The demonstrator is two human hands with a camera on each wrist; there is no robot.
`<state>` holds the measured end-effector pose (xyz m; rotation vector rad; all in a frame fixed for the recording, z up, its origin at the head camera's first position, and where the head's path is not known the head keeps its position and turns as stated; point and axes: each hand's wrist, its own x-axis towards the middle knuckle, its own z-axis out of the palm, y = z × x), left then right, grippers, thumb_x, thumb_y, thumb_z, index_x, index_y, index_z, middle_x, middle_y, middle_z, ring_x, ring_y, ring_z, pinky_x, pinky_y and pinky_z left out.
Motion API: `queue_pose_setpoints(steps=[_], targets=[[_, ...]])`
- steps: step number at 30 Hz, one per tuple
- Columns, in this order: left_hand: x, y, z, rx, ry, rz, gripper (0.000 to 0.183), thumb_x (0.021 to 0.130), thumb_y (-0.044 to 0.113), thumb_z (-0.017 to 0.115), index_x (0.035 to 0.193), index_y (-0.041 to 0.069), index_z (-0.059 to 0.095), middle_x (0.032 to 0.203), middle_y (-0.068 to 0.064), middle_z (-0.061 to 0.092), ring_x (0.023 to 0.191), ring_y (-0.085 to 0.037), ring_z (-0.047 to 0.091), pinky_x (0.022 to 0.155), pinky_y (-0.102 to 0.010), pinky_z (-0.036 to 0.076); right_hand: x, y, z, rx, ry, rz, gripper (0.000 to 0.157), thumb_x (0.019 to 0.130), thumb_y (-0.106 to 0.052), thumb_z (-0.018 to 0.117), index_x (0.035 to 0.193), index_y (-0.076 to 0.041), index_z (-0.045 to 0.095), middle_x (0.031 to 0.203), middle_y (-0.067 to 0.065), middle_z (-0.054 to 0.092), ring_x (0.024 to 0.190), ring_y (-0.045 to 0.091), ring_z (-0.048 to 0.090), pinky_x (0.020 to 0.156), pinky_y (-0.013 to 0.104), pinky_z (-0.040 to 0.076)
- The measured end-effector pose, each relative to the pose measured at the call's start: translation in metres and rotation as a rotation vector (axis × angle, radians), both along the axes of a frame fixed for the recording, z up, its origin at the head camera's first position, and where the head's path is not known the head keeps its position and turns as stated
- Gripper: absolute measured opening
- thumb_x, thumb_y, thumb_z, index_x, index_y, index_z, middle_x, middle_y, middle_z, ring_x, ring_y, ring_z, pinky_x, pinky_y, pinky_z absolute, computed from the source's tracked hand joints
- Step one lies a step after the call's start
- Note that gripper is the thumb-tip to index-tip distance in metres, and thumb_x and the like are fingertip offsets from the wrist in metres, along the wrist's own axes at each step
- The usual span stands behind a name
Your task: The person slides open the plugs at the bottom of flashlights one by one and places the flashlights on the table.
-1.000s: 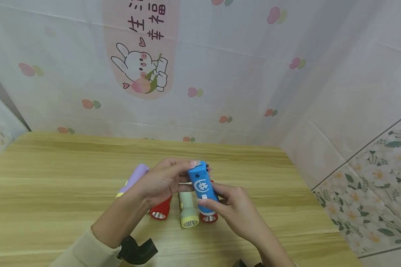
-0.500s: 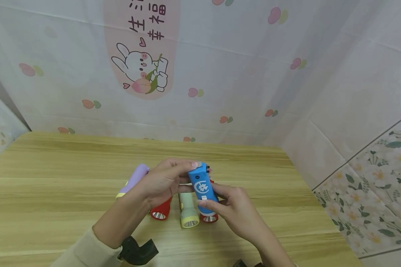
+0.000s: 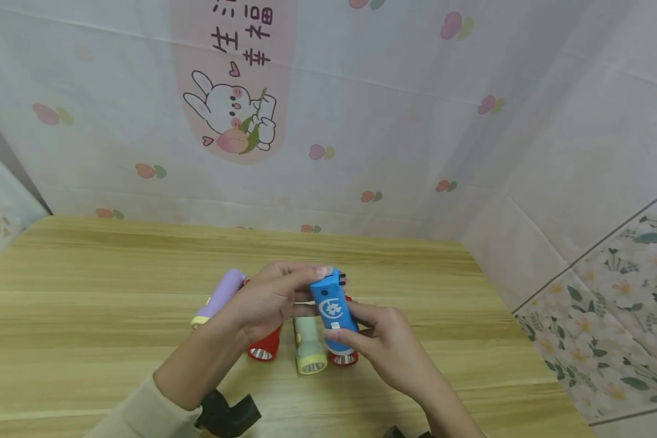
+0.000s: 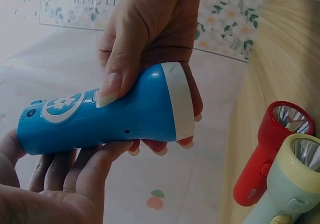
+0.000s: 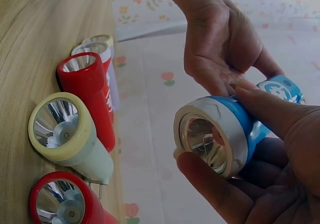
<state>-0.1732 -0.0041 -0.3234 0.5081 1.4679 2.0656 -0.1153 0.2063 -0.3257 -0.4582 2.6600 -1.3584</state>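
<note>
A blue flashlight (image 3: 331, 307) with a white flower emblem is held up between both hands. My left hand (image 3: 268, 298) holds its tail end, thumb on the end and fingers underneath. Two dark prongs stick out at the right of the tail in the head view. My right hand (image 3: 385, 344) grips the flashlight by its head, the thumb near the white switch. In the left wrist view the right thumb (image 4: 114, 84) presses beside that switch. The right wrist view shows the silvery white rim and reflector (image 5: 205, 141), unlit, with a right fingertip at its edge.
More flashlights lie on the wooden table (image 3: 115, 340) beneath the hands: a purple one (image 3: 221, 295), a red one (image 3: 263, 345), a pale green one (image 3: 308, 347) and another red one (image 3: 343, 359). A flowered cloth (image 3: 394, 121) hangs behind the table.
The prongs at the tail of the blue flashlight stand out further to the right than a second ago. Both hands keep nearly the same place.
</note>
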Motion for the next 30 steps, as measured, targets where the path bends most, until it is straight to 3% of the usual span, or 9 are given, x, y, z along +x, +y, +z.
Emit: queue_pose_setpoints(steps=[6, 13, 22, 30], targets=[[0.0006, 0.0007, 0.0002, -0.006, -0.015, 0.012, 0.045, 0.104, 0.027, 0.056, 0.134, -0.006, 0.061, 0.122, -0.008, 0.075, 0.117, -0.024, 0.071, 0.106, -0.048, 0.053, 0.0003, 0.0002, 0.0004, 0.003, 0.000, -0.006, 0.049, 0.090, -0.040, 0.075, 0.126, -0.007, 0.070, 0.117, 0.007, 0.076, 0.100, 0.013, 0.073, 0.081, 0.026, 0.063], [-0.0007, -0.0019, 0.0032, 0.001, -0.002, -0.033, 0.046, 0.105, 0.029, 0.053, 0.136, -0.005, 0.060, 0.129, -0.008, 0.072, 0.127, -0.029, 0.065, 0.108, -0.048, 0.052, 0.0010, 0.0001, 0.0022, 0.006, -0.018, -0.020, 0.052, 0.090, -0.040, 0.074, 0.128, -0.005, 0.069, 0.118, 0.008, 0.075, 0.099, 0.013, 0.073, 0.082, 0.026, 0.062], [-0.0016, -0.0036, 0.0029, 0.048, 0.002, -0.059, 0.044, 0.104, 0.027, 0.052, 0.135, -0.003, 0.061, 0.130, -0.010, 0.071, 0.116, -0.022, 0.069, 0.109, -0.050, 0.051, 0.0006, 0.0017, 0.0016, -0.027, -0.012, -0.015, 0.049, 0.091, -0.039, 0.074, 0.129, -0.008, 0.069, 0.116, 0.006, 0.076, 0.095, 0.011, 0.073, 0.081, 0.020, 0.060], [-0.0011, -0.0029, 0.0042, 0.018, -0.030, -0.047, 0.041, 0.103, 0.027, 0.053, 0.132, -0.001, 0.063, 0.120, -0.001, 0.075, 0.117, -0.021, 0.069, 0.110, -0.048, 0.051, 0.0008, 0.0023, 0.0014, -0.045, -0.034, 0.000, 0.050, 0.091, -0.039, 0.074, 0.129, -0.007, 0.069, 0.120, 0.006, 0.075, 0.098, 0.011, 0.073, 0.081, 0.020, 0.060]])
